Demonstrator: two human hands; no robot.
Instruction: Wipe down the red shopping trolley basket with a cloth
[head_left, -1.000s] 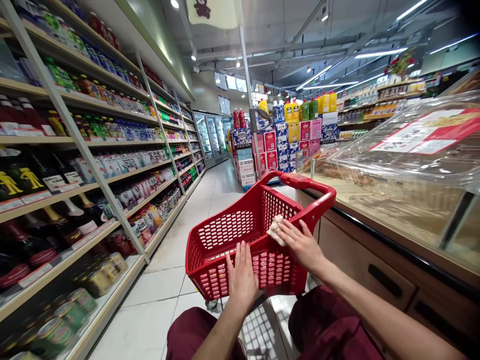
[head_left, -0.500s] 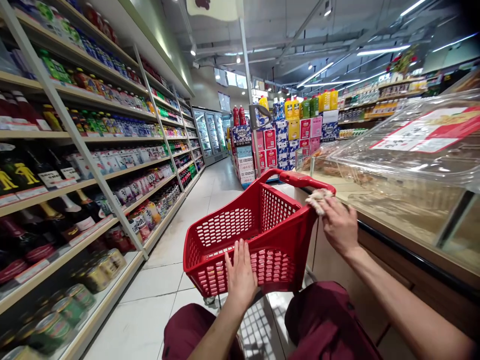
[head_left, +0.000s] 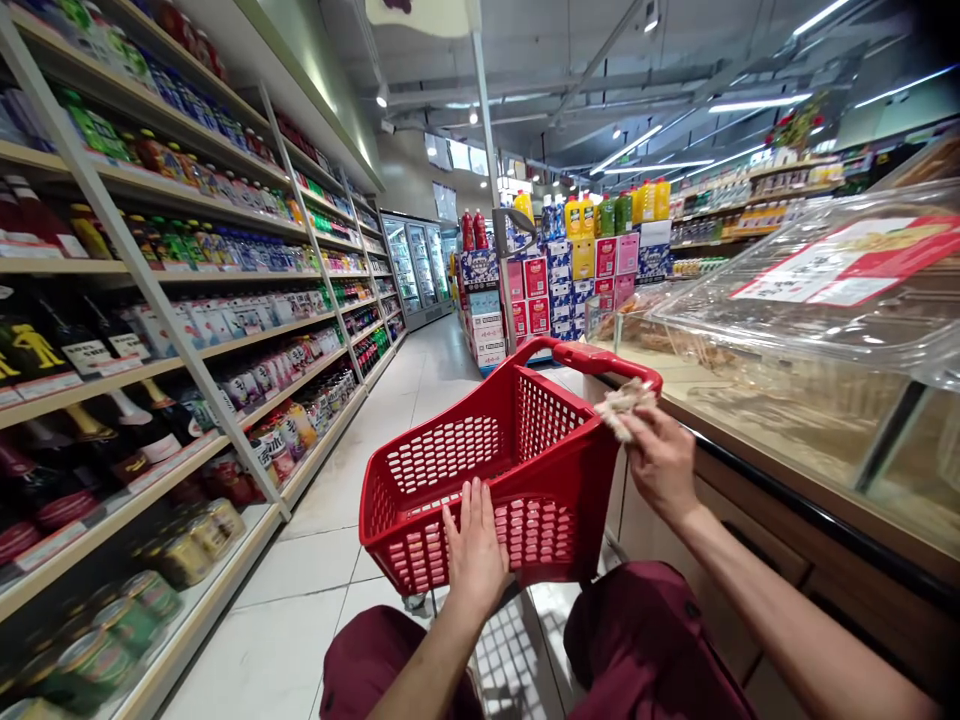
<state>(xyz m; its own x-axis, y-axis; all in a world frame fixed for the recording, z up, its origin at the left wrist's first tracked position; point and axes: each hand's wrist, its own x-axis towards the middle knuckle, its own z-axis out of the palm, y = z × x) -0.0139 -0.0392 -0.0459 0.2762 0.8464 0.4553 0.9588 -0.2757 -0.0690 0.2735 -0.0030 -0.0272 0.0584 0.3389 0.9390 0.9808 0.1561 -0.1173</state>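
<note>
A red plastic shopping cart [head_left: 555,520] with perforated walls stands before my knees, its handle at the upper right. My left hand [head_left: 477,550] lies flat against the near side wall, fingers stretched out together over the rim. In my right hand [head_left: 664,460] is a crumpled off-white cloth [head_left: 624,405], pinched between thumb and fingers. That cloth touches the cart's frame just under the handle's right end. Inside the basket, no goods show.
Drink shelves [head_left: 247,400] with bottles and cans line the left. To the right, close by, is a glass-topped counter [head_left: 750,400] bearing clear plastic food boxes [head_left: 847,280]. Stacked drink cartons [head_left: 536,290] stand ahead beside a pole. A tiled aisle [head_left: 420,385] leads to glass-door fridges [head_left: 420,260].
My right hand has moved slightly left and down with the cloth, from the handle's end to the frame below it. My left hand stays on the side wall.
</note>
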